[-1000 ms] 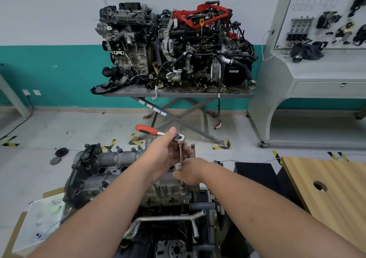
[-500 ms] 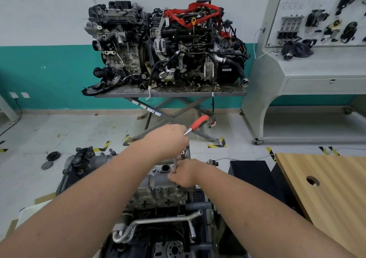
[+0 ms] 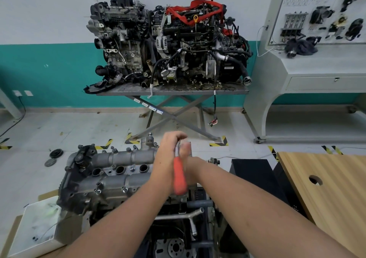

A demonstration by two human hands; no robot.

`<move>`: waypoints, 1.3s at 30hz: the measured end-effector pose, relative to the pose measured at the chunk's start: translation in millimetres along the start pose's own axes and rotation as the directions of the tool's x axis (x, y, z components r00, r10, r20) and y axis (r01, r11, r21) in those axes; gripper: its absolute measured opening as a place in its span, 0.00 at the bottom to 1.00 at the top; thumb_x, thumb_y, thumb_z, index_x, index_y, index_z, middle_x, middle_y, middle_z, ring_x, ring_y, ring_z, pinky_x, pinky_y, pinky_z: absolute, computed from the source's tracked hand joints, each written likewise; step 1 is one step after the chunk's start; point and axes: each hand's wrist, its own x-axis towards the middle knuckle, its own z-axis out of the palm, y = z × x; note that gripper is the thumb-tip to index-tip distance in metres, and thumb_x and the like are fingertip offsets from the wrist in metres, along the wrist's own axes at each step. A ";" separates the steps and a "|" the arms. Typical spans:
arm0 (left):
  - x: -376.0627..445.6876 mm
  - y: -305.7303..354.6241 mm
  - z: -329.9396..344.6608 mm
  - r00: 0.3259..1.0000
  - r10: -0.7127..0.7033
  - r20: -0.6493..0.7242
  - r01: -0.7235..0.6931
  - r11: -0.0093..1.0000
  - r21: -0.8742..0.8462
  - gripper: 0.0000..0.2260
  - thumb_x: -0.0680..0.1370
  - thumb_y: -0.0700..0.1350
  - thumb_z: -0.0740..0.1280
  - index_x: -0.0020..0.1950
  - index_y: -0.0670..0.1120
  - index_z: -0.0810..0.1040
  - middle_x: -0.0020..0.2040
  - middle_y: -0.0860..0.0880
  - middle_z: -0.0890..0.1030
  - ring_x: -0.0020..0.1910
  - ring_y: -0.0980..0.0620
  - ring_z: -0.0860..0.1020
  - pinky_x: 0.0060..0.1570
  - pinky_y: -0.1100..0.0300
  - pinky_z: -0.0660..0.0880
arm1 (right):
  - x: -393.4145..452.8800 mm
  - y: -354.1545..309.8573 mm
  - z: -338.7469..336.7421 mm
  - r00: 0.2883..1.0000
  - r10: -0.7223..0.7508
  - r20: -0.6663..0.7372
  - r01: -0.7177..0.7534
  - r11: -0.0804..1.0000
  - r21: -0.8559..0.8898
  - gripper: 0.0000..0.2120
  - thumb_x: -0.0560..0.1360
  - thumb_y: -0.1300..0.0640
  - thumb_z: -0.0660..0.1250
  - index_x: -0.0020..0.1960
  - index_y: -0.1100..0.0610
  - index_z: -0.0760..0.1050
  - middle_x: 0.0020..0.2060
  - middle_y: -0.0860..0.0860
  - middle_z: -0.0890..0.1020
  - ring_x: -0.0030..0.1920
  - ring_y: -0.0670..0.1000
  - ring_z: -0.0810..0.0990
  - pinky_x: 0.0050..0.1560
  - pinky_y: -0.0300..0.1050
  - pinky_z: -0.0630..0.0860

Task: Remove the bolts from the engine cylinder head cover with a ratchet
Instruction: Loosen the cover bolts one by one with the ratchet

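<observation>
1. Two bare hands of yours meet over the right end of the cylinder head cover [image 3: 111,170], a grey cast metal piece on the engine right below you.
2. Your left hand [image 3: 168,148] has its fingers curled over the head of the ratchet [image 3: 179,176], gripping it from above.
3. From that grip the ratchet's orange handle points back toward you, blurred, lying across your right wrist.
4. Your right hand [image 3: 190,170] sits just right of the left one and is mostly hidden behind the handle and the left hand; whether its fingers grip anything cannot be told.
5. Small bolts [image 3: 124,188] stand along the near edge of the cover, left of your hands.
6. Left of the cover, a white tray [image 3: 37,224] sits lower down.
7. Right of the cover, a wooden desk [image 3: 326,188] shows a round hole.
8. Beyond the cover, two more engines [image 3: 168,47] rest on a grey scissor stand by the wall.
</observation>
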 end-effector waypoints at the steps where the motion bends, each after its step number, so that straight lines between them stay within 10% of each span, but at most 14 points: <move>1: 0.9 -3.3 3.9 0.998 -0.038 -0.042 0.035 0.997 -0.064 0.14 0.78 0.61 0.56 0.51 0.55 0.76 0.45 0.51 0.81 0.39 0.54 0.78 0.39 0.58 0.76 | 1.9 -2.5 1.8 0.996 -0.034 -0.088 0.030 0.998 -0.049 0.13 0.81 0.59 0.60 0.65 0.60 0.74 0.60 0.56 0.78 0.53 0.52 0.71 0.39 0.44 0.68; 8: 23.8 -0.8 -8.2 0.868 -0.494 -0.047 0.402 0.756 -0.517 0.18 0.82 0.59 0.62 0.43 0.49 0.81 0.31 0.46 0.78 0.25 0.50 0.73 0.26 0.59 0.71 | 4.6 3.6 7.4 0.981 -0.190 -0.049 0.172 0.952 -0.255 0.19 0.83 0.52 0.51 0.59 0.60 0.78 0.56 0.59 0.81 0.47 0.55 0.71 0.48 0.47 0.66; 20: 22.7 17.3 -29.5 0.875 -0.440 0.201 0.484 0.805 -0.343 0.10 0.85 0.49 0.58 0.53 0.43 0.72 0.34 0.45 0.79 0.31 0.45 0.78 0.34 0.54 0.78 | 7.5 9.9 10.0 0.986 -0.155 -0.060 0.135 0.957 -0.256 0.17 0.81 0.46 0.52 0.52 0.54 0.75 0.50 0.54 0.78 0.51 0.57 0.76 0.51 0.49 0.71; 25: 45.1 34.7 -23.6 0.791 -0.588 0.167 0.585 0.808 0.072 0.10 0.81 0.44 0.60 0.46 0.39 0.75 0.32 0.45 0.82 0.33 0.45 0.83 0.35 0.56 0.80 | 3.6 6.8 6.7 0.991 -0.132 -0.034 0.118 0.955 -0.273 0.21 0.82 0.45 0.52 0.62 0.58 0.75 0.60 0.58 0.77 0.60 0.59 0.75 0.56 0.50 0.70; 29: 57.8 49.9 -15.0 0.837 -0.479 0.264 0.256 0.769 0.586 0.08 0.80 0.41 0.57 0.47 0.41 0.74 0.33 0.47 0.84 0.32 0.51 0.83 0.31 0.59 0.76 | 1.2 8.0 6.6 0.986 -0.165 -0.017 0.153 0.942 -0.299 0.18 0.84 0.48 0.49 0.49 0.58 0.71 0.53 0.57 0.78 0.55 0.58 0.75 0.53 0.48 0.69; 32: 60.2 51.0 -3.1 0.881 -0.290 0.373 -0.267 0.344 0.900 0.06 0.82 0.44 0.56 0.48 0.46 0.70 0.38 0.48 0.79 0.33 0.51 0.77 0.30 0.57 0.69 | 3.6 10.4 9.3 0.985 -0.168 -0.047 0.148 0.947 -0.286 0.19 0.83 0.48 0.52 0.38 0.56 0.67 0.37 0.52 0.71 0.47 0.55 0.72 0.48 0.46 0.67; 35: 47.5 37.1 -0.7 0.875 0.017 0.483 -0.483 0.061 0.873 0.10 0.84 0.51 0.58 0.45 0.49 0.65 0.38 0.51 0.70 0.34 0.48 0.72 0.32 0.56 0.63 | 9.3 13.7 9.8 0.980 -0.187 -0.068 0.164 0.952 -0.259 0.16 0.82 0.49 0.54 0.37 0.52 0.63 0.35 0.51 0.68 0.46 0.55 0.70 0.47 0.46 0.65; 39: 36.5 9.3 -14.0 0.653 0.551 0.520 -0.679 0.121 0.724 0.18 0.78 0.53 0.68 0.32 0.45 0.72 0.33 0.49 0.72 0.31 0.46 0.72 0.32 0.55 0.66 | 7.3 11.2 11.1 0.968 -0.229 -0.105 0.198 0.948 -0.249 0.14 0.83 0.56 0.51 0.53 0.55 0.75 0.51 0.54 0.79 0.53 0.57 0.75 0.53 0.51 0.71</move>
